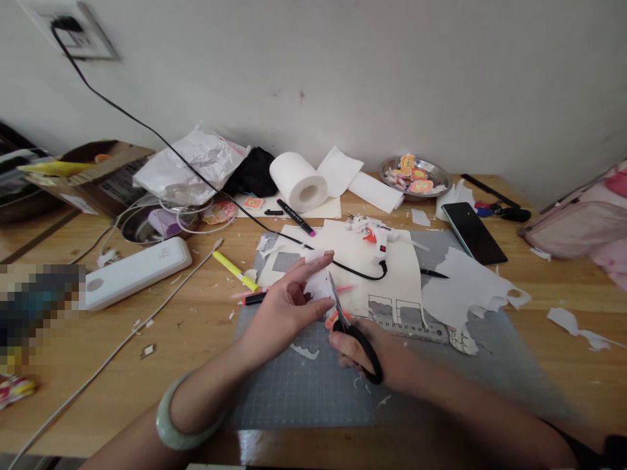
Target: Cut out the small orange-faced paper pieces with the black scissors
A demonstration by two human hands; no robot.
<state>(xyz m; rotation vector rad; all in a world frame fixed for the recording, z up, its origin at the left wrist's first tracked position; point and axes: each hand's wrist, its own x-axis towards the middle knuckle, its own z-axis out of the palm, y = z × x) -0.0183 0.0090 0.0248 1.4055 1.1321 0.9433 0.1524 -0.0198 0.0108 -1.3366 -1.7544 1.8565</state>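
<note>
My left hand (pixel 289 303) pinches a small piece of white paper (pixel 318 282) between thumb and fingers, above the grey cutting mat (pixel 279 385). In my right hand (pixel 365 349) are black-handled scissors (pixel 365 346), their blades pointing up along the paper's right edge. A small orange-bordered paper piece (pixel 334 320) shows by the scissors, just below the paper; whether it joins the white piece I cannot tell. Behind the hands, a white glue gun (pixel 379 243) with an orange trigger lies on cream card sheets (pixel 337 245). A metal ruler (pixel 426 331) lies under cut card near my right hand.
A black cord (pixel 161 138) runs from the wall socket (pixel 78 32) across to the glue gun. At the back are a paper roll (pixel 298 183) and a metal dish (pixel 443 176) of orange cutouts. A phone (pixel 475 232) lies right; a white power bank (pixel 137 273) and yellow marker (pixel 236 271) lie left.
</note>
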